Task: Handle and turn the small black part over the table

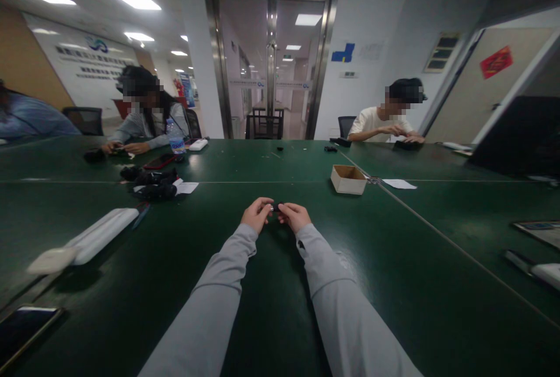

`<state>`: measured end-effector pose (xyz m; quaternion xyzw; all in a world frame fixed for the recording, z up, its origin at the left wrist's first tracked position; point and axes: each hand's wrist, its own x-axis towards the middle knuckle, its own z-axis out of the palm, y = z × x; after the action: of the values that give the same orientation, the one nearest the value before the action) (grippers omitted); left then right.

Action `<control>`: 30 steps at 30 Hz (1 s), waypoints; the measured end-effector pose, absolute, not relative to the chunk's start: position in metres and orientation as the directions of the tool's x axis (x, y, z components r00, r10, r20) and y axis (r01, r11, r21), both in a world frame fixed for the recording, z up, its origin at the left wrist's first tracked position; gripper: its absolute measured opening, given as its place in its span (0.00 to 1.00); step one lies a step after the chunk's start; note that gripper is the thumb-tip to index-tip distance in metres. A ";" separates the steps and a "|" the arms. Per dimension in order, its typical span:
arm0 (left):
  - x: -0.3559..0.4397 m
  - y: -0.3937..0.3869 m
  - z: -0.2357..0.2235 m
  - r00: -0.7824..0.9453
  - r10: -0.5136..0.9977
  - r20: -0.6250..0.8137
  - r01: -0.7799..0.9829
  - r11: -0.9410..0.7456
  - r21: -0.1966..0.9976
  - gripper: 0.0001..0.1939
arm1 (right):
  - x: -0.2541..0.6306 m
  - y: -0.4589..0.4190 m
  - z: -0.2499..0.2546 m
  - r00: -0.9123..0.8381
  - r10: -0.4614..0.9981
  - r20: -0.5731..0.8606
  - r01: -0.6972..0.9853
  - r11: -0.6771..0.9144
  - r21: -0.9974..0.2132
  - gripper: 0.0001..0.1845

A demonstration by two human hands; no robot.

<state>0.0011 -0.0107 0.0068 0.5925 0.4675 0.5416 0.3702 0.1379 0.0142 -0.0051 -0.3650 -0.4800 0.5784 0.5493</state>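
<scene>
Both arms reach forward over the green table, in light grey sleeves. Between the fingertips is a small dark object with a shiny, pale end on the left; it is too small to name. My left hand pinches that pale end. On the other side, the fingers of my right hand are closed on the dark end. The two hands are close together, just above or on the tabletop. My fingers partly hide the object.
An open white box stands ahead on the right, beside a paper. Black gear, a water bottle and a long white case are on the left. A phone lies near left. Other people sit across the table.
</scene>
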 end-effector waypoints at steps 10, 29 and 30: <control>0.000 -0.011 0.007 0.012 0.963 0.271 0.124 -0.270 0.955 0.17 | 0.139 0.012 -0.003 -0.122 0.986 0.112 -0.288 0.072 -0.955 0.17; -0.001 -0.010 0.007 0.002 0.958 0.287 0.161 -0.284 0.945 0.17 | 0.138 0.009 0.001 -0.130 0.978 0.165 -0.260 0.127 -0.957 0.20; 0.000 -0.010 0.007 -0.004 0.959 0.283 0.159 -0.278 0.947 0.17 | 0.138 0.009 0.001 -0.127 0.978 0.167 -0.262 0.129 -0.956 0.20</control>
<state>-0.0004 -0.0105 0.0072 0.5970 0.4684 0.5317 0.3761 0.1383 0.0089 0.0015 -0.3552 -0.5039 0.5562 0.5573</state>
